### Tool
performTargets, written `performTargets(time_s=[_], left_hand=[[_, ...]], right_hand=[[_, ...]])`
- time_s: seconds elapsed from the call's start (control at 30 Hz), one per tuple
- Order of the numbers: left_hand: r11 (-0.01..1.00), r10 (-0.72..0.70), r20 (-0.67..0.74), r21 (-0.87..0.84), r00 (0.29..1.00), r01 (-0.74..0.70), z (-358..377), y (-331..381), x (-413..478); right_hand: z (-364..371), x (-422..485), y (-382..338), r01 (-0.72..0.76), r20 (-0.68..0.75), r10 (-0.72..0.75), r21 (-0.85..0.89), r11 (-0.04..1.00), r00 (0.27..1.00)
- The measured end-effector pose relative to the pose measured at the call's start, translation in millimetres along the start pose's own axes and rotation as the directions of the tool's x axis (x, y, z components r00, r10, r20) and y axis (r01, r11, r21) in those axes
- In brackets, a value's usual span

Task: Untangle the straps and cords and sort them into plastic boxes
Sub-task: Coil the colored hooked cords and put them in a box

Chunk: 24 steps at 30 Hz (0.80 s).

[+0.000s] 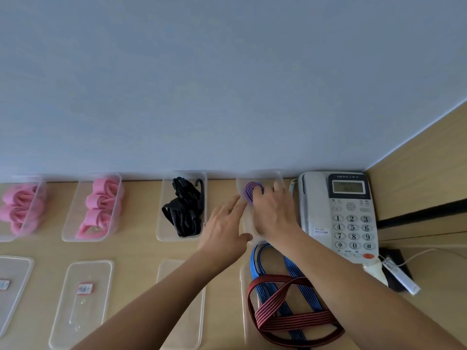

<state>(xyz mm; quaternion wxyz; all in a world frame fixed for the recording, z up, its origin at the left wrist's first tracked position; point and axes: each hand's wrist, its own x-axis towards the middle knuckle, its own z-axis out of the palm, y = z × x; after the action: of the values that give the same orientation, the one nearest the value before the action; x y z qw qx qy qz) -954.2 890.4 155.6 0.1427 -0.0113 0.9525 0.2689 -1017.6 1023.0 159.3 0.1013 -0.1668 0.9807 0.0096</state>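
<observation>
Four clear plastic boxes stand in a row along the wall. In the rightmost box (pixel 267 174) my right hand (pixel 274 210) holds a coiled purple strap (pixel 250 192), fingers bent over the coil. My left hand (pixel 225 223) lies with straight fingers against that box's left wall. In front of the box, a blue striped strap (pixel 293 267) and a red striped strap (pixel 290 319) lie crossed over each other on a clear lid (pixel 243 286). Rolled pink straps (pixel 101 205) fill the second box (pixel 69 223), more pink straps (pixel 17 205) fill the far-left box, and black straps with a hook (pixel 183 213) lie in the third box (pixel 161 223).
A grey desk telephone (pixel 351 215) stands right of the boxes, its cord and a small label trailing at the right. Clear lids (pixel 83 299) lie in a front row, some with red-edged labels. A wooden side panel (pixel 417 178) closes the right side.
</observation>
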Motion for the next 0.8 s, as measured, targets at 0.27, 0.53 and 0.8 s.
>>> performTargets(time_s=[0.27, 0.53, 0.8], left_hand=[[0.999, 0.038, -0.038, 0.000, 0.999, -0.038, -2.7, -2.2, -6.8], [0.961, 0.252, -0.247, -0.048, 0.936, -0.271, 4.5, 8.6, -61.0], [0.988, 0.151, 0.162, 0.007, 0.975, -0.154, 42.9, 15.4, -100.1]], right_hand=[[-2.2, 0.6, 7.6, -0.052, -0.024, 0.052, -0.020, 0.998, 0.998], [8.8, -100.2, 45.9, 0.055, -0.502, 0.175, 0.410, 0.911, 0.847], [41.8, -199.8, 56.4, -0.018, -0.054, 0.036, 0.313, 0.950, 0.998]])
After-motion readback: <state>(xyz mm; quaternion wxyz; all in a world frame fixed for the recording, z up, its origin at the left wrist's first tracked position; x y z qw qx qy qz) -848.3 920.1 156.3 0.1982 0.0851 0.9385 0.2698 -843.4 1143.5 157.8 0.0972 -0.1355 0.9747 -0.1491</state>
